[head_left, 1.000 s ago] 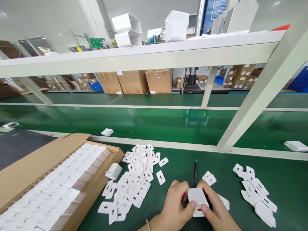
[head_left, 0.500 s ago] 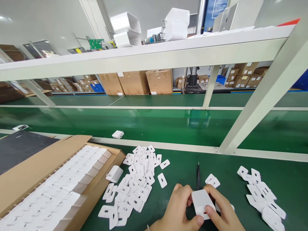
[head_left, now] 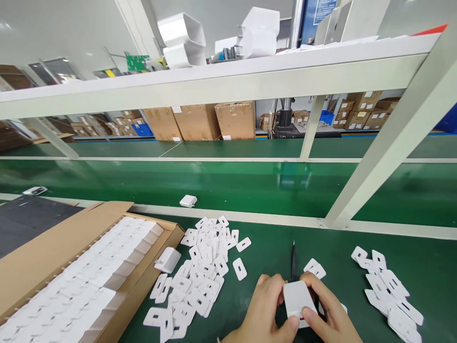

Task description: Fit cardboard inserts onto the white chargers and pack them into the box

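Between my two hands at the lower middle is a white square adapter (head_left: 297, 297). My left hand (head_left: 267, 307) holds its left side and front edge, fingers closed on it. On its right side my right hand (head_left: 326, 309) grips it, with the thumb on the front edge near a small red spot. Black tweezers (head_left: 293, 267) lie just beyond the adapter, points away from me. A few white plates (head_left: 314, 268) lie by my right hand, partly hidden by it. Left of my hands spreads a heap of white slotted plates (head_left: 205, 271).
At the left stands an open cardboard box (head_left: 143, 276) filled with white pieces, a white adapter (head_left: 167, 260) beside it. More plates (head_left: 387, 290) lie right. Another adapter (head_left: 188, 201) is on the green belt (head_left: 235, 186). A shelf beam (head_left: 214, 88) crosses above; its post (head_left: 378, 128) slants down right.
The adapter on the belt and the white object at the far left have moved to the right. My right thumb has shifted slightly left on the held adapter's front edge.
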The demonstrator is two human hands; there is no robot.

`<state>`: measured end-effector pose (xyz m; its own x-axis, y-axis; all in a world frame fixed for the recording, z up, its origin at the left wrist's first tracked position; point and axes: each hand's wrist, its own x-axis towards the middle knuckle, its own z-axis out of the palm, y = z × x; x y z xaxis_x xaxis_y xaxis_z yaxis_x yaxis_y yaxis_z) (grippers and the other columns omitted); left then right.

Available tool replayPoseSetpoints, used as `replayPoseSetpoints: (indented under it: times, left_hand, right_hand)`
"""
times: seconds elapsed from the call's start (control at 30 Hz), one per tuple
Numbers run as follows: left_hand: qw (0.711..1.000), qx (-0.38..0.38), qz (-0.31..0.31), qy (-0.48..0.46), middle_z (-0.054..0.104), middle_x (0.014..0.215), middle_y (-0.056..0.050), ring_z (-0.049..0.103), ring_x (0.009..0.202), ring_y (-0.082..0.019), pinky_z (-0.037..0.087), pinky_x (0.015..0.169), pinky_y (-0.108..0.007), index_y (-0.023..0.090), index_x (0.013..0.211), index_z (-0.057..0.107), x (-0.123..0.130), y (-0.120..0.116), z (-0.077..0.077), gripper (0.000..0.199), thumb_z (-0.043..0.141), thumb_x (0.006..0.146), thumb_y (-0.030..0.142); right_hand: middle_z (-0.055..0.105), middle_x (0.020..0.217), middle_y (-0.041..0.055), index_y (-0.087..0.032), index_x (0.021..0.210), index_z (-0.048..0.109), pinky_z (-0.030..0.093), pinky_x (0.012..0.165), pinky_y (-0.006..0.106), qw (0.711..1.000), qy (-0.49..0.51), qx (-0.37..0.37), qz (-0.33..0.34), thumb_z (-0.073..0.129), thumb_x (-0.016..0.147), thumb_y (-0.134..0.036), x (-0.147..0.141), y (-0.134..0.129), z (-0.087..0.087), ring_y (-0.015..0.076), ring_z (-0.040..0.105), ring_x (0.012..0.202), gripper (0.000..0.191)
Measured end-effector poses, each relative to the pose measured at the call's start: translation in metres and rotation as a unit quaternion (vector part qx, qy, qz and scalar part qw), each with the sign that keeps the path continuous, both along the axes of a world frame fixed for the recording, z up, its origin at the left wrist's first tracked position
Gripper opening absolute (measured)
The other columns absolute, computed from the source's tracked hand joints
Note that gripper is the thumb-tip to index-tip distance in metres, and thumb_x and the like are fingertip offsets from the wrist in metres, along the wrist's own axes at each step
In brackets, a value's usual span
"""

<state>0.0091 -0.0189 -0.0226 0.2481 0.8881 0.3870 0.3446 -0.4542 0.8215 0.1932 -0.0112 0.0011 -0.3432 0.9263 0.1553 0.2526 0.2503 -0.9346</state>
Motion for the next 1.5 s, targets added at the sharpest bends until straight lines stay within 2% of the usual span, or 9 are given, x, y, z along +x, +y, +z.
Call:
replayPoseSetpoints:
  times: [0.23,0.4,0.53,0.73,1.0,1.23,1.37,1.5]
  left_hand:
    - [1.0,0.001,0.003,-0.023,0.046,0.069,-0.001,0.041,0.064,-0.019,0.032,0.061,-0.033,0.022,0.078,0.042,0.001,0.003,0.0,0.06,0.035,0.096,0.078]
    - [0.999,-0.025,0.013,-0.035,0.047,0.07,-0.002,0.044,0.067,-0.02,0.034,0.061,-0.033,0.022,0.077,0.043,0.001,0.004,0.0,0.063,0.036,0.094,0.082]
    - [0.998,-0.037,0.011,-0.041,0.047,0.07,-0.002,0.043,0.067,-0.02,0.034,0.062,-0.033,0.021,0.077,0.043,0.001,0.004,-0.004,0.065,0.038,0.093,0.084]
    - [0.998,-0.045,-0.031,-0.025,0.05,0.079,-0.005,0.046,0.073,-0.021,0.037,0.067,-0.035,0.021,0.087,0.045,0.0,0.001,-0.01,0.063,0.028,0.097,0.081]
    - [0.996,-0.058,-0.034,-0.065,0.049,0.076,-0.004,0.045,0.072,-0.02,0.036,0.065,-0.032,0.021,0.083,0.045,-0.003,0.003,-0.003,0.06,0.038,0.097,0.079]
    - [0.994,-0.069,-0.021,-0.08,0.048,0.073,-0.003,0.044,0.071,-0.019,0.034,0.065,-0.031,0.02,0.079,0.045,0.0,0.004,0.0,0.061,0.041,0.096,0.078]
    - [0.994,-0.071,-0.023,-0.081,0.048,0.073,-0.003,0.044,0.072,-0.019,0.034,0.066,-0.031,0.02,0.079,0.045,0.002,0.003,-0.003,0.061,0.04,0.096,0.078]
    - [0.993,-0.083,-0.031,-0.071,0.049,0.079,-0.004,0.046,0.076,-0.021,0.035,0.068,-0.033,0.02,0.088,0.048,0.003,0.002,-0.012,0.059,0.035,0.098,0.077]
  right_hand:
    - [0.058,0.08,0.0019,-0.024,0.094,0.055,0.047,0.061,0.028,0.998,-0.041,0.056,-0.004,0.05,0.099,-0.059,0.001,-0.002,-0.01,0.0193,0.056,0.068,0.035]
    - [0.063,0.093,0.005,-0.027,0.113,0.057,0.054,0.068,0.03,0.996,-0.03,0.083,0.004,0.05,0.101,-0.054,0.004,-0.001,-0.008,0.0223,0.063,0.078,0.031]
    - [0.066,0.094,0.0049,-0.029,0.115,0.059,0.056,0.07,0.03,0.999,-0.015,0.049,0.0,0.054,0.1,-0.049,0.004,-0.001,-0.01,0.0234,0.065,0.08,0.026]
    - [0.066,0.093,0.0045,-0.028,0.114,0.059,0.056,0.07,0.029,0.999,0.021,0.01,-0.022,0.057,0.098,-0.052,0.004,-0.001,-0.016,0.0233,0.067,0.081,0.03]
    - [0.065,0.095,0.0046,-0.029,0.119,0.056,0.055,0.071,0.029,1.0,0.02,0.001,0.014,0.048,0.102,-0.053,0.008,-0.003,-0.012,0.0227,0.065,0.081,0.031]
    - [0.067,0.095,0.0045,-0.028,0.115,0.062,0.055,0.073,0.029,0.999,0.036,-0.01,-0.013,0.054,0.101,-0.049,0.008,-0.002,-0.015,0.0229,0.067,0.084,0.026]
    - [0.065,0.093,0.004,-0.026,0.114,0.062,0.054,0.071,0.028,0.999,0.033,-0.011,-0.024,0.054,0.101,-0.048,0.01,-0.005,-0.018,0.0221,0.065,0.082,0.026]
    - [0.064,0.089,0.003,-0.026,0.112,0.061,0.052,0.068,0.027,0.999,0.017,0.007,-0.026,0.053,0.101,-0.048,0.01,-0.005,-0.02,0.0203,0.063,0.077,0.025]
